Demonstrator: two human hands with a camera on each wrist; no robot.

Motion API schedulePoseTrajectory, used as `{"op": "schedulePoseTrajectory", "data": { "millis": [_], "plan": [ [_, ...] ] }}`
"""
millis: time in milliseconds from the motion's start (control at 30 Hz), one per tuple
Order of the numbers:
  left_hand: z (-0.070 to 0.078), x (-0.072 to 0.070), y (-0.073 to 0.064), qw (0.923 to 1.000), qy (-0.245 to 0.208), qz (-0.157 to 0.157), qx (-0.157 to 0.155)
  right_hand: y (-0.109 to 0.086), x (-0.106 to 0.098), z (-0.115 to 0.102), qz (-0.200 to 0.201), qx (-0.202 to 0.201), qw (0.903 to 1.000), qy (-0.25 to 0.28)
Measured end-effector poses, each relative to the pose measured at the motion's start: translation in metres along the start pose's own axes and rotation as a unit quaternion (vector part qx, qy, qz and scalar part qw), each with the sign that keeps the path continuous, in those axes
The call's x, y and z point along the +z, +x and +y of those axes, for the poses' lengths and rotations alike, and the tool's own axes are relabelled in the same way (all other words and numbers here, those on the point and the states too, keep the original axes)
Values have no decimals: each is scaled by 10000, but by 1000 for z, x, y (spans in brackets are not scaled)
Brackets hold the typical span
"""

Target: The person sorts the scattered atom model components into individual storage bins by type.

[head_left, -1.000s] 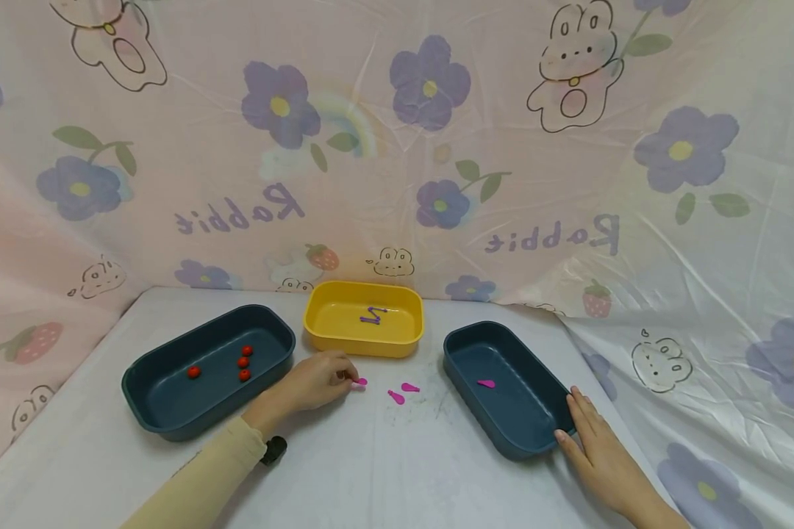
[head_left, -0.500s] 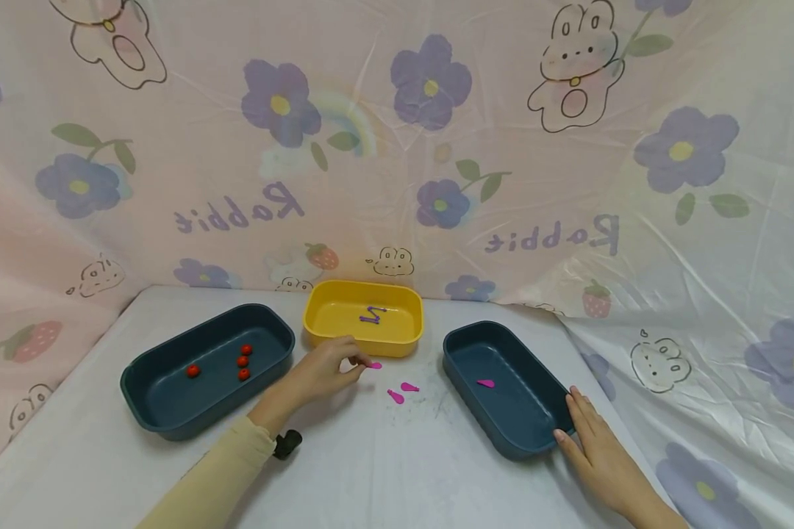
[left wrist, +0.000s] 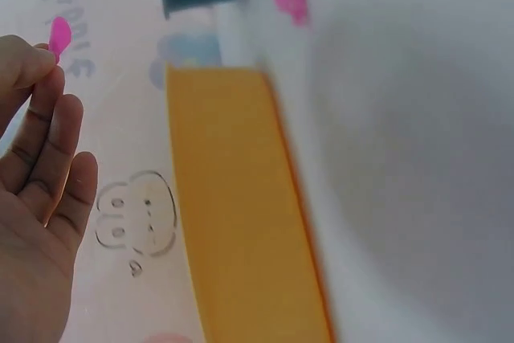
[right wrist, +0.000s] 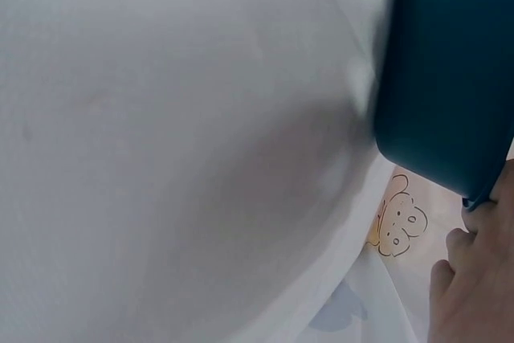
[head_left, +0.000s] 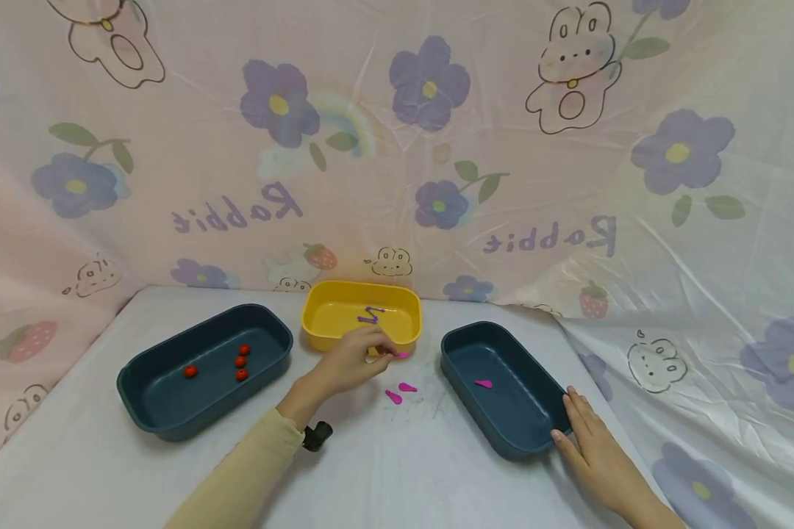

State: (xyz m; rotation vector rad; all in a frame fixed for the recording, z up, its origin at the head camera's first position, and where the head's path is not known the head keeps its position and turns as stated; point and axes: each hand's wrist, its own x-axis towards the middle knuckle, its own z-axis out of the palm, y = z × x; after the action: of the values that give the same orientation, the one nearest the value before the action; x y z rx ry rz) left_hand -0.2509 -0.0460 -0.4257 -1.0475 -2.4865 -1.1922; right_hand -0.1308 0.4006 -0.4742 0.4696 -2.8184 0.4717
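Observation:
In the head view my left hand (head_left: 353,360) pinches a small pink uninflated balloon (head_left: 402,355) between thumb and index finger, in front of the yellow tray (head_left: 360,344). The left wrist view shows the balloon (left wrist: 60,36) sticking up from the fingertips, the other fingers loosely bent. Two more pink balloons (head_left: 393,397) lie on the white table below that hand. My right hand (head_left: 595,455) rests with extended fingers on the near right corner of the right dark blue tray (head_left: 479,419). Inside that tray lies one pink balloon (head_left: 484,383).
At the left stands another dark blue tray (head_left: 172,411) with several small red round pieces (head_left: 241,362). The yellow tray holds thin purple sticks (head_left: 369,317). A patterned curtain (head_left: 370,169) hangs behind the white-covered table (head_left: 397,470).
My left hand has lifted its pink balloon off the table and carried it right and away from me, toward the yellow tray's front right corner. The right hand stays at its tray.

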Motion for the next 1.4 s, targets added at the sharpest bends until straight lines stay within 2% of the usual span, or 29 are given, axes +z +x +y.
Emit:
{"op": "schedulePoseTrajectory", "data": {
  "millis": [333,633,800,933,1133,1400],
  "plan": [
    [24,22,28,9995,-183,-255,-21,-1,0,-1,72,-51,9999,-49],
    [38,45,49,9972,-513,-305,460,-1,-1,-1,158,-170,9997,-58],
    [45,60,61,9962,-577,-512,409,-1,0,0,205,-214,9995,-77],
    [51,70,69,9962,-431,-674,342,-1,1,1,193,-179,9996,-88],
    [51,83,81,9962,-221,-831,147,-1,1,0,124,-130,9998,-62],
    [40,96,99,9949,61,-1004,6,-1,1,0,196,-198,9996,-78]
  ]
}}
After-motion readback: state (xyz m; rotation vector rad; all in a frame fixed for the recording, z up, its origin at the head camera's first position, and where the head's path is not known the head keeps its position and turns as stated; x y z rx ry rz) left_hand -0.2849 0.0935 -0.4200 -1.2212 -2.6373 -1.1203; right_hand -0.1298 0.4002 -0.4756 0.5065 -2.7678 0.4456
